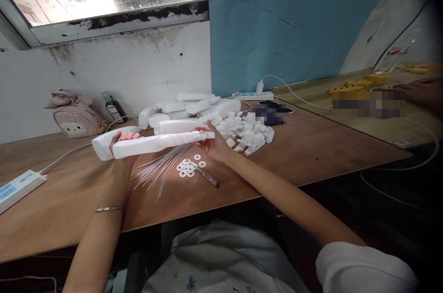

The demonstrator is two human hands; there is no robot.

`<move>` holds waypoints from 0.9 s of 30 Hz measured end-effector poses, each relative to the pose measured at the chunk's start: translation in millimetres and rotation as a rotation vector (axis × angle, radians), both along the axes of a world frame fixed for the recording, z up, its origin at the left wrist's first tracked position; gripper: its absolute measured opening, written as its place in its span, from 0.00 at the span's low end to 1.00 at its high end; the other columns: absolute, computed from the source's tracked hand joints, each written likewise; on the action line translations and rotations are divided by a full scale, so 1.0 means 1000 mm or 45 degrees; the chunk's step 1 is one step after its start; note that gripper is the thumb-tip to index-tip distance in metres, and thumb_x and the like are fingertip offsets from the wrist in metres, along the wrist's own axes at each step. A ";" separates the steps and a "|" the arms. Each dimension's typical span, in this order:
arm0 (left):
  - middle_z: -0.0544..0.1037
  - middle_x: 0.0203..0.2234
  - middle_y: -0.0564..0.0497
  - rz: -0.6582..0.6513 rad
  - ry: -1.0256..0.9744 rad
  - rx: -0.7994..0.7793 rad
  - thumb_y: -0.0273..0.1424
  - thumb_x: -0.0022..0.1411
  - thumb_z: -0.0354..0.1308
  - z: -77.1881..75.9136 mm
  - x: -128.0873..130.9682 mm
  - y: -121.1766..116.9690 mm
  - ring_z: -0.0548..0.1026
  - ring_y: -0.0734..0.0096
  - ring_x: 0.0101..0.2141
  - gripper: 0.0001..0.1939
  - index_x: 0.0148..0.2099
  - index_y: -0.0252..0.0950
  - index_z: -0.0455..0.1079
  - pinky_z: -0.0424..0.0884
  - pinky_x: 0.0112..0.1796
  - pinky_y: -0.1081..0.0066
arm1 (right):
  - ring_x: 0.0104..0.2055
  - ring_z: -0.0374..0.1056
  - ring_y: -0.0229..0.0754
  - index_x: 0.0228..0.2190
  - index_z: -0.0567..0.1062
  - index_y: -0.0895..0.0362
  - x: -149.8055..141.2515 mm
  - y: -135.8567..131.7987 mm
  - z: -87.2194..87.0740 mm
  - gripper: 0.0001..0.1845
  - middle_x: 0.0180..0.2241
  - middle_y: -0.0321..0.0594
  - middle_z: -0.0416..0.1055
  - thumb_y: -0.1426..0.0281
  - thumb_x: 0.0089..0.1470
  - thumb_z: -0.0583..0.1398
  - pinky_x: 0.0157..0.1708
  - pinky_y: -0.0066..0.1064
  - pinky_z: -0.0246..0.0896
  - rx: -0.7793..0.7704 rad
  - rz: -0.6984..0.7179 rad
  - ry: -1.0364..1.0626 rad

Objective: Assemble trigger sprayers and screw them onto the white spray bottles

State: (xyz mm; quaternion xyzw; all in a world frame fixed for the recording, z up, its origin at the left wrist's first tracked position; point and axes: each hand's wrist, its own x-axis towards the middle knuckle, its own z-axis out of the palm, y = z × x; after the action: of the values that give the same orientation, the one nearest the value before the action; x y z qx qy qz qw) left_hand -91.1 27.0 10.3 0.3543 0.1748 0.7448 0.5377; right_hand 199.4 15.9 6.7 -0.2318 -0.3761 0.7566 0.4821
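Left hand (130, 136) grips the white plastic piece (155, 144) by its wide end, while the right hand (215, 146) pinches its ribbed neck. Nearer than the piece lie thin tubes (166, 162), washers (188, 169) and a screwdriver (209, 178); slack left fingers could drop it onto them. The left palm is hidden, the neck's tip unclear.

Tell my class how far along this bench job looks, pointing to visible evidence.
Done: the heaped long white pieces may be finished, but I can't tell.
In hand: the left hand and right hand hold one long white part.
Left: probably the loose washers, thin strips and small white parts, all lying unattached on the table.
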 end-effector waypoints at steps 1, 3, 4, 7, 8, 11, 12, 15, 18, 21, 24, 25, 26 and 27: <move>0.60 0.11 0.55 0.012 -0.011 -0.017 0.33 0.54 0.51 -0.002 0.001 0.001 0.60 0.76 0.16 0.18 0.14 0.38 0.56 0.65 0.27 0.70 | 0.26 0.70 0.37 0.33 0.68 0.56 0.000 0.000 0.001 0.26 0.24 0.36 0.70 0.46 0.49 0.51 0.26 0.26 0.68 0.025 -0.027 0.023; 0.61 0.11 0.55 0.043 0.017 -0.082 0.33 0.53 0.52 -0.004 0.002 0.003 0.61 0.77 0.16 0.16 0.16 0.38 0.56 0.66 0.26 0.72 | 0.30 0.71 0.39 0.34 0.67 0.54 0.000 -0.002 0.003 0.28 0.24 0.35 0.70 0.43 0.47 0.49 0.29 0.29 0.69 0.074 -0.060 0.032; 0.62 0.11 0.56 0.058 0.044 -0.127 0.34 0.53 0.52 -0.005 0.002 0.003 0.62 0.77 0.16 0.16 0.16 0.38 0.55 0.67 0.25 0.72 | 0.32 0.71 0.40 0.34 0.67 0.54 0.000 -0.002 0.003 0.29 0.25 0.35 0.70 0.42 0.46 0.49 0.31 0.29 0.69 0.100 -0.067 0.036; 0.63 0.12 0.55 0.113 0.062 -0.243 0.35 0.53 0.51 -0.005 0.003 0.002 0.64 0.76 0.16 0.16 0.17 0.37 0.54 0.68 0.24 0.70 | 0.37 0.70 0.40 0.30 0.66 0.53 0.000 -0.004 0.002 0.26 0.28 0.35 0.71 0.43 0.44 0.53 0.34 0.30 0.67 0.155 -0.059 0.068; 0.63 0.12 0.55 0.137 0.044 -0.269 0.35 0.52 0.51 -0.005 0.004 0.001 0.64 0.75 0.16 0.16 0.17 0.37 0.54 0.68 0.23 0.70 | 0.36 0.70 0.39 0.29 0.66 0.53 -0.001 -0.004 0.001 0.25 0.29 0.35 0.71 0.45 0.43 0.55 0.35 0.30 0.67 0.166 -0.051 0.085; 0.64 0.12 0.54 0.152 0.004 -0.281 0.33 0.51 0.50 -0.003 0.007 -0.001 0.65 0.75 0.16 0.14 0.17 0.37 0.54 0.67 0.22 0.70 | 0.30 0.69 0.36 0.30 0.65 0.53 -0.003 -0.002 -0.006 0.24 0.28 0.33 0.70 0.50 0.37 0.63 0.31 0.28 0.66 0.173 -0.071 0.119; 0.64 0.12 0.54 0.139 0.005 -0.262 0.33 0.51 0.50 -0.002 0.008 -0.002 0.65 0.75 0.17 0.13 0.17 0.37 0.55 0.68 0.23 0.71 | 0.29 0.68 0.35 0.30 0.65 0.53 -0.004 -0.001 -0.008 0.24 0.27 0.32 0.69 0.51 0.35 0.64 0.29 0.27 0.66 0.161 -0.103 0.117; 0.63 0.12 0.55 0.096 0.017 -0.193 0.33 0.50 0.51 -0.001 0.015 -0.003 0.66 0.76 0.18 0.12 0.18 0.37 0.56 0.69 0.29 0.71 | 0.25 0.65 0.33 0.28 0.66 0.55 -0.005 0.003 -0.013 0.23 0.22 0.30 0.66 0.55 0.34 0.66 0.27 0.25 0.63 0.107 -0.218 0.098; 0.64 0.14 0.55 0.046 0.045 -0.204 0.34 0.49 0.53 0.000 0.024 -0.006 0.68 0.77 0.21 0.11 0.19 0.36 0.59 0.69 0.35 0.70 | 0.24 0.63 0.32 0.25 0.66 0.56 -0.005 0.006 -0.012 0.22 0.22 0.30 0.65 0.56 0.34 0.66 0.25 0.24 0.62 0.066 -0.294 0.095; 0.73 0.23 0.50 -0.054 0.166 -0.342 0.36 0.48 0.55 0.002 0.033 -0.010 0.72 0.69 0.28 0.09 0.24 0.35 0.66 0.70 0.36 0.67 | 0.25 0.63 0.32 0.26 0.65 0.55 -0.003 0.008 -0.009 0.21 0.23 0.31 0.67 0.54 0.36 0.65 0.25 0.24 0.62 0.059 -0.399 0.046; 0.76 0.32 0.43 -0.212 0.323 -0.454 0.37 0.47 0.55 0.004 0.041 -0.015 0.74 0.60 0.33 0.12 0.31 0.33 0.70 0.71 0.32 0.65 | 0.26 0.63 0.32 0.28 0.66 0.54 0.000 0.011 -0.007 0.20 0.30 0.33 0.70 0.53 0.39 0.62 0.26 0.24 0.63 0.094 -0.469 0.000; 0.75 0.34 0.42 -0.270 0.370 -0.463 0.37 0.46 0.55 0.006 0.043 -0.017 0.74 0.59 0.34 0.14 0.33 0.33 0.70 0.71 0.31 0.65 | 0.26 0.63 0.32 0.29 0.66 0.53 0.000 0.011 -0.006 0.20 0.32 0.33 0.71 0.52 0.40 0.61 0.26 0.24 0.63 0.092 -0.473 0.001; 0.75 0.36 0.42 -0.326 0.412 -0.462 0.38 0.46 0.55 0.007 0.044 -0.019 0.75 0.58 0.33 0.16 0.35 0.32 0.70 0.71 0.31 0.65 | 0.27 0.63 0.32 0.30 0.67 0.53 0.001 0.012 -0.006 0.20 0.34 0.33 0.71 0.52 0.40 0.61 0.26 0.24 0.63 0.080 -0.471 0.010; 0.75 0.36 0.42 -0.377 0.448 -0.457 0.38 0.46 0.55 0.009 0.046 -0.021 0.75 0.58 0.32 0.17 0.37 0.32 0.70 0.71 0.30 0.65 | 0.27 0.63 0.32 0.31 0.67 0.52 0.001 0.012 -0.005 0.20 0.35 0.33 0.71 0.52 0.40 0.61 0.26 0.24 0.63 0.065 -0.460 0.025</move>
State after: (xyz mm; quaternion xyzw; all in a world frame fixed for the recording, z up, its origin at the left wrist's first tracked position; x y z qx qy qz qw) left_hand -45.1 5.7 19.6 0.3991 0.3407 0.5425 0.6560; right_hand 200.5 27.5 1.8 -0.2758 -0.3427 0.6501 0.6195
